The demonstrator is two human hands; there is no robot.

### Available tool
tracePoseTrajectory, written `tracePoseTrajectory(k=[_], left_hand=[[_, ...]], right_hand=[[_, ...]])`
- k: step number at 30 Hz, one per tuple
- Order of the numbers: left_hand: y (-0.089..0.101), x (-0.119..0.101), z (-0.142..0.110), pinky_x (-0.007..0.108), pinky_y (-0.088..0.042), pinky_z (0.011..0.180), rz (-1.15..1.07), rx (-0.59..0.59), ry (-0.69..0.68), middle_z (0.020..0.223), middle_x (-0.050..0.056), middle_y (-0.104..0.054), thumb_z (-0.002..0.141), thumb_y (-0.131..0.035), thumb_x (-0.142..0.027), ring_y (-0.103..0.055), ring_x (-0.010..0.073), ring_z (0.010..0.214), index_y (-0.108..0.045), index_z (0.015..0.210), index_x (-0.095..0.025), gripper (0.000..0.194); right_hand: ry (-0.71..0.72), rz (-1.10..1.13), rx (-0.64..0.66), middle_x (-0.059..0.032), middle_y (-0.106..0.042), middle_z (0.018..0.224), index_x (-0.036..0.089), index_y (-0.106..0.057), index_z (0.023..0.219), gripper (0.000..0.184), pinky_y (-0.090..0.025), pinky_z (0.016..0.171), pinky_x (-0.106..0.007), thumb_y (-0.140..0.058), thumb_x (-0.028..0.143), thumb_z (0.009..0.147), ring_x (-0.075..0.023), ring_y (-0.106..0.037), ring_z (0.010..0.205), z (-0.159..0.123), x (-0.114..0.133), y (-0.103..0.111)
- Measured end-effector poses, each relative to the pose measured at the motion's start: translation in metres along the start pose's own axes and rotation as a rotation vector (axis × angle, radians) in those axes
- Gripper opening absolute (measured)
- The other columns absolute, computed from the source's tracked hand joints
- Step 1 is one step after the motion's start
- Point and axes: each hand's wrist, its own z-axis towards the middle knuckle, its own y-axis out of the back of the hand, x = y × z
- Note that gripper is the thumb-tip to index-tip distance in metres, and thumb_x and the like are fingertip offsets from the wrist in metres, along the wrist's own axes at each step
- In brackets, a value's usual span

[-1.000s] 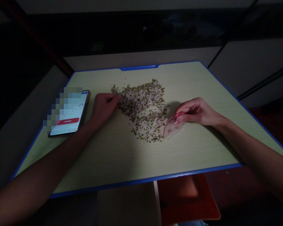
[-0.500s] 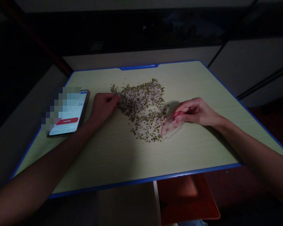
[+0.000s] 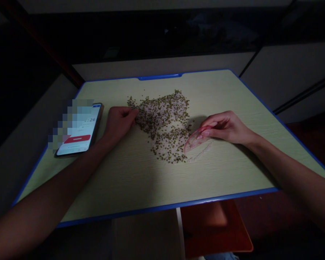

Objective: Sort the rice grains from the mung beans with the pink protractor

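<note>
Head view, and we're over a table [image 3: 157, 187] with a heap [image 3: 162, 112] of green beans [image 3: 178, 94] and pale grains [image 3: 169, 154] spread loose across its middle. How far along are we? Not far, we'd judge: beans and grains lie mixed through nearly all of it, thickest at the far side, thinner towards us. All we can count as set apart is a thin strip [image 3: 199, 155] of grains at the near right, just beside the heap.

Over to the right hand [image 3: 224, 127]: its fingers are closed in a pinch on the top of a clear disc [image 3: 194, 140] with a red rim, held tilted, its lower left edge right by the heap's right side. We can't tell whether that edge touches any beans. On the left, the left hand [image 3: 121, 120] rests at the heap's left edge, fingers curled in, thumb against the forefinger; whether a bean is caught there, we can't tell.

Containers? We see no bowl or jar around the heap; it all lies straight on the wood. Off to our left, a phone [image 3: 79, 136] sits with its screen lit, part of it blurred out.
</note>
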Motion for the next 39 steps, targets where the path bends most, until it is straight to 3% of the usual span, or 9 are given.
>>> tracePoseTrajectory(k=[39], left_hand=[[0.0003,0.0004,-0.0004,0.025,-0.028,0.043,0.01,-0.01,-0.017,0.035,-0.004,-0.037,0.072,-0.05,-0.031,-0.034,0.0087,0.04,-0.042,0.039,-0.02,0.036]], right_hand=[[-0.014,0.01,0.061,0.0004,-0.07,0.064,0.019,-0.07,0.07,0.008,-0.052,0.053,-0.02,-0.075,0.021,0.063,-0.0104,-0.065,0.057,-0.002,0.0028,-0.0006]])
